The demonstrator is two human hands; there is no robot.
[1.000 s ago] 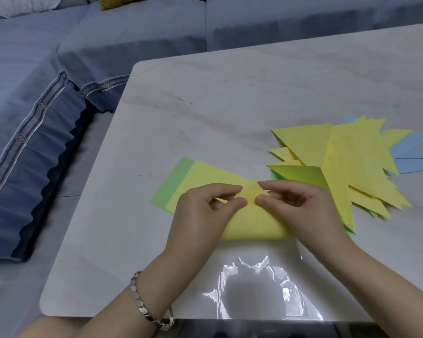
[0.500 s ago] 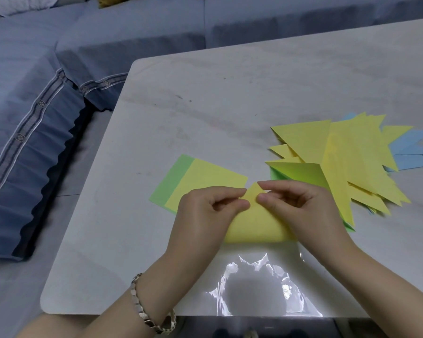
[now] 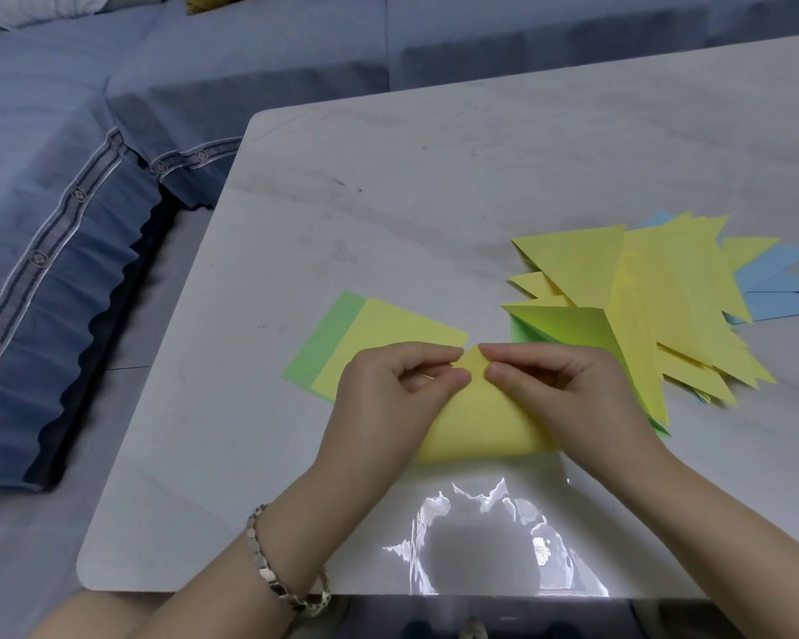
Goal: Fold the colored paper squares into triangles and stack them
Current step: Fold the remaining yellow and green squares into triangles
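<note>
The person sits at a pale marble-like table (image 3: 411, 200), and both hands work on one yellow sheet (image 3: 485, 426) that lies on the table near its front edge. The sheet is bent over on itself, with a soft rounded bend at the near side, not yet pressed flat, and its upper corner stands between the two hands. The left hand (image 3: 384, 398) pinches this corner from the left with thumb and forefinger, the other fingers curled in. The right hand (image 3: 568, 394) pinches the same corner from the right in the same way, so the fingertips of both hands almost meet. Behind the left hand a flat yellow square (image 3: 388, 332) lies on a green square (image 3: 324, 345), which shows as a strip at its left side, and the hand covers a part of them. Just beside the right hand is the pile of folded triangles (image 3: 674, 297), mostly yellow and spread like a fan, with a greenish triangle (image 3: 563, 327) at its near left and blue triangles (image 3: 785, 292) under its far right side. A metal bracelet (image 3: 273, 569) is on the left wrist. A blue-grey sofa (image 3: 65, 232) stands beyond the left and far sides of the table
</note>
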